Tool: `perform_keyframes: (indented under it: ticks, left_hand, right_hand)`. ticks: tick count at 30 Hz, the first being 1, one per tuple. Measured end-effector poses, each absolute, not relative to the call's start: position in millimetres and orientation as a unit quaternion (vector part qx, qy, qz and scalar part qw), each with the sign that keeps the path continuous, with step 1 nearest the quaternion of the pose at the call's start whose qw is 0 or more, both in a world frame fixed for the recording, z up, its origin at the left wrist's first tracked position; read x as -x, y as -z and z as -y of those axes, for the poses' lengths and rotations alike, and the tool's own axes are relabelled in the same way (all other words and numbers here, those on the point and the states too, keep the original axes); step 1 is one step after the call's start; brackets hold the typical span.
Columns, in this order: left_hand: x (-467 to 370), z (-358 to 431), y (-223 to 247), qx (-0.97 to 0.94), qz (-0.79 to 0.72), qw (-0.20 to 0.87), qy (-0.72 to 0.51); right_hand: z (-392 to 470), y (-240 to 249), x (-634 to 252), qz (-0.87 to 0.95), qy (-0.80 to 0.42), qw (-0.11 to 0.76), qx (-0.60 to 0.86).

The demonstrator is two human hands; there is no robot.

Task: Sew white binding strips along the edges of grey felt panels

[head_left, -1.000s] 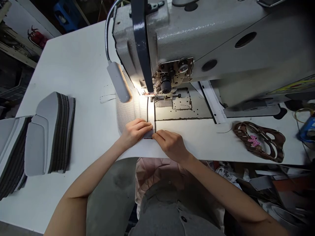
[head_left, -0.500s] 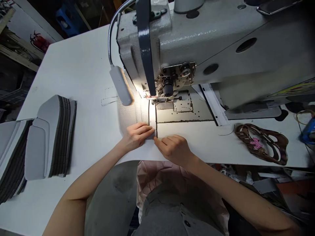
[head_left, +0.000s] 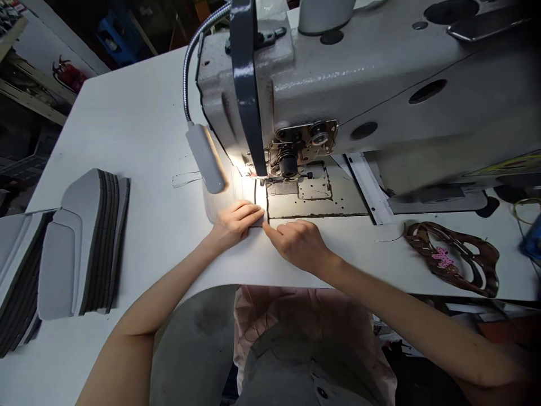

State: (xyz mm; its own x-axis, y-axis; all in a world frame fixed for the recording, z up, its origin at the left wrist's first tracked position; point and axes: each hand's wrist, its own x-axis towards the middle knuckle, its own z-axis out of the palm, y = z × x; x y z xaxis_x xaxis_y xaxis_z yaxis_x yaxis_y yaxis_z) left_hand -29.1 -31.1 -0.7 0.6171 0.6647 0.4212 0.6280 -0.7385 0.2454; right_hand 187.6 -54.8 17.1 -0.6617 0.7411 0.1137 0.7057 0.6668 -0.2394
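Observation:
A light grey mesh fabric panel point(head_left: 217, 204) with a pale strip and dark edging lies under the needle area of the sewing machine point(head_left: 291, 160). Its near end reaches toward me. My left hand point(head_left: 236, 223) rests flat over the panel's near part, fingers stretched out and pressing on it. At the near right corner my right hand point(head_left: 298, 242) pinches the panel's edge, with the index finger pointing at the edging and the other fingers curled. Exactly what lies between thumb and index finger is partly hidden.
Stacks of grey padded pieces point(head_left: 80, 248) stand at left on the white table point(head_left: 143, 129). A lamp point(head_left: 206, 159) hangs beside the needle. A brown hair clip point(head_left: 454, 256) with a pink ornament lies at right, near a metal guide strip point(head_left: 369, 189).
The fabric panel has slid a little forward toward the needle, and both hands have gone forward with it. My whole view has shifted slightly.

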Motion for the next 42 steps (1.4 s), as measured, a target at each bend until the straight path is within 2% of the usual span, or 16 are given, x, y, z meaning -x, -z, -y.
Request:
perform_keyframes:
  ticks: [7,20,24,35,42]
  left_hand:
    - [28,12,4,-0.899,-0.356,-0.003,-0.257]
    - [28,-20,1,-0.901,-0.345,-0.04,-0.259]
    - [28,-16,-2,-0.89,-0.36,-0.005,-0.28]
    - [32,-34,8,-0.888,-0.372,-0.022,-0.269]
    - [30,-38,13,-0.867,-0.421,0.006,-0.266]
  right_hand:
    - [36,-20,-188,0.9,-0.097,0.097,0.415]
    - [6,-29,-182,0.874,-0.133,0.013,0.468]
    - [1,-28,-181,0.864,-0.138,0.018,0.483]
    - [4,-20,-182,0.853,-0.142,0.048,0.5]
    - [6,-13,-184,0.849,-0.139,0.07,0.505]
